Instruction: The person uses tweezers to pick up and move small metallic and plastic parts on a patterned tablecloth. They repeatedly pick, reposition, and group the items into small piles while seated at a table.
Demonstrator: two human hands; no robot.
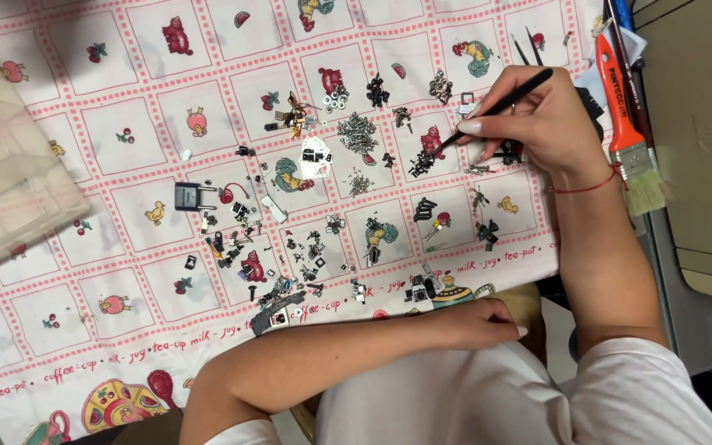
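Observation:
My right hand [537, 119] grips black tweezers [496, 107], their tip down among tiny dark parts [420, 163] on a patterned white-and-pink cloth [125, 206]. Small screws [358, 132] and other little electronic pieces lie scattered over the cloth's middle. My left hand [484, 323] rests loosely curled at the cloth's near edge, my forearm lying across in front of me, holding nothing.
A clear plastic box [10, 181] stands at the left. An orange-handled paintbrush [628, 124] lies to the right of my right hand. A small black plug adapter [194, 196] sits on the cloth. A grey surface [702, 165] runs along the right.

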